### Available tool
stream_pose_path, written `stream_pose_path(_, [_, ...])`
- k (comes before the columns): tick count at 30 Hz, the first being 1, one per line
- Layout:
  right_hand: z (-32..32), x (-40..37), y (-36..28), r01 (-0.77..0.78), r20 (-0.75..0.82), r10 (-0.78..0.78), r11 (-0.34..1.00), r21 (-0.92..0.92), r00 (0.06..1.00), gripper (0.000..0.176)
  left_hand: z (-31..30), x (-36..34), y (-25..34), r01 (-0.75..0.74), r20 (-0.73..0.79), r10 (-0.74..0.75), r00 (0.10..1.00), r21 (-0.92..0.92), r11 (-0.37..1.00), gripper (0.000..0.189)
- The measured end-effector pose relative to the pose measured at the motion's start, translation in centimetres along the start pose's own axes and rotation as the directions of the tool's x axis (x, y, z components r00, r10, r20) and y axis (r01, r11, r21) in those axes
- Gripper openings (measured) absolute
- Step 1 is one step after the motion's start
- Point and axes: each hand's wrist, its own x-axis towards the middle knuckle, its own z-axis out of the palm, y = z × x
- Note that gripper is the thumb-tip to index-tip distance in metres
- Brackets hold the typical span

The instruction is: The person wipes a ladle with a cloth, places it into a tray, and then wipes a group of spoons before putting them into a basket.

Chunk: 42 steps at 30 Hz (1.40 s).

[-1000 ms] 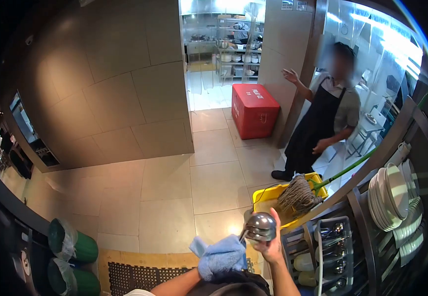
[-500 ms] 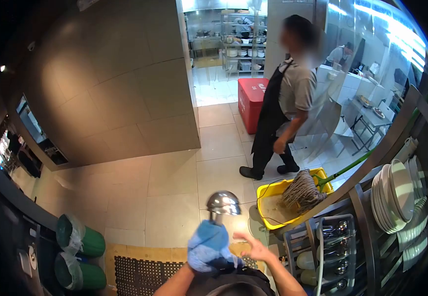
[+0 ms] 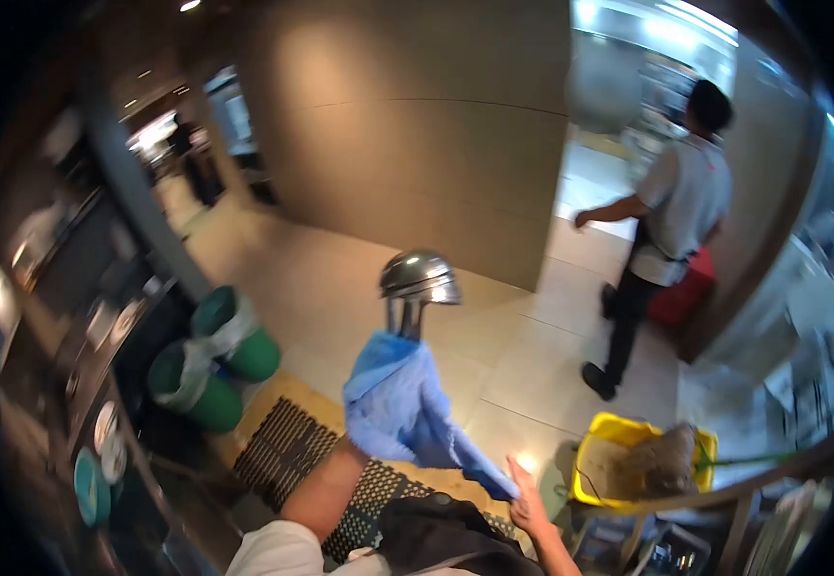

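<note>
Since the earlier frame the view has swung left, and the co-worker (image 3: 678, 206) has moved from beside the bucket to the far right, back turned. Nearest, the right hand (image 3: 529, 506) is low at centre-right with its fingers spread, its fingertips touching the trailing corner of the blue cloth (image 3: 396, 411). It clasps nothing. The left forearm (image 3: 324, 492) leads up into the cloth bundle. The left hand is covered by the cloth, and its grip is judged closed through the fabric around the handles of the ladles (image 3: 420, 276). These stand upright out of the bundle at centre, bowls inverted, above the floor. Below lies the black mat (image 3: 287, 446). The yellow mop bucket (image 3: 592, 468) with its mop head (image 3: 662, 461) sits near right. Two green bins (image 3: 234, 338) stand at left. Farther off, a red box (image 3: 678, 293) rests beside the co-worker's legs, against the wall. Risk: the handles could slide inside loose fabric, so the ladles may tip or drop onto the tiles. The hanging cloth corner could also snag. The fingers under the cloth, the number of ladles and the blurred left-hand shelving cannot be made out.
</note>
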Motion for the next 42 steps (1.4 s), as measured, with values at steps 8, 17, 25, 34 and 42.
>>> stream_pose_path(8, [-9.7, 3.8, -3.4, -0.503, 0.44, 0.257, 0.289, 0.815, 0.86, 0.03, -6.9, -0.2, 3.7, -0.323, -0.083, 0.371, 0.925, 0.345, 0.881, 0.049])
stream_pose_path(17, [-6.7, -0.8, -2.0, -0.335, 0.332, 0.627, -0.119, 0.935, 0.704, 0.042, -10.9, -3.1, 7.2, -0.073, -0.336, 0.26, 0.905, 0.48, 0.874, 0.044])
stream_pose_path(25, [-2.5, 2.7, -5.0, -0.31, 0.552, 0.399, -0.527, 0.791, 0.732, 0.048, -8.6, -7.2, 2.6, 0.113, -0.486, 0.149, 0.861, 0.468, 0.876, 0.04])
stream_pose_path(34, [-6.0, 2.0, -0.6, -0.452, -0.071, 0.718, 0.508, 0.734, 0.692, 0.034, -5.0, -6.7, -2.1, 0.242, -0.413, 0.009, 0.911, 0.551, 0.799, 0.035])
stream_pose_path(42, [-8.8, 11.2, -11.8, -0.454, 0.004, 0.68, 0.484, 0.748, 0.733, 0.019, 2.0, -5.1, -7.4, 0.232, -0.122, -0.202, 0.972, 0.64, 0.732, 0.03])
